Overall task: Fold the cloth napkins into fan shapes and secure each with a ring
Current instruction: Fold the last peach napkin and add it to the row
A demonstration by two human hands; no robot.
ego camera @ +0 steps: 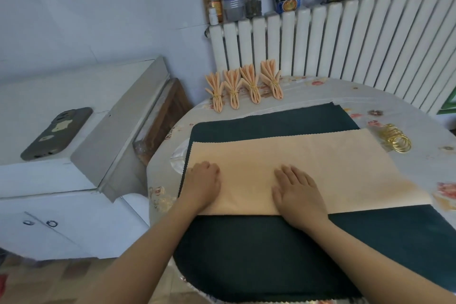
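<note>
A peach cloth napkin (320, 165), folded into a long rectangle, lies flat on a dark green cloth (271, 254) spread over the table. My left hand (203, 184) rests on the napkin's left end with its fingers curled under. My right hand (297, 192) presses flat on the napkin near its middle, fingers straight. Several finished peach fan napkins (244, 86), each with a gold ring around it, stand in a row at the table's far edge. A pile of loose gold rings (396, 140) lies to the right of the napkin.
The round table (419, 170) has a floral cover. A white radiator (345, 44) stands behind it, with jars and boxes (246, 0) on top. To the left, a white cabinet (74, 180) carries a phone (56, 133).
</note>
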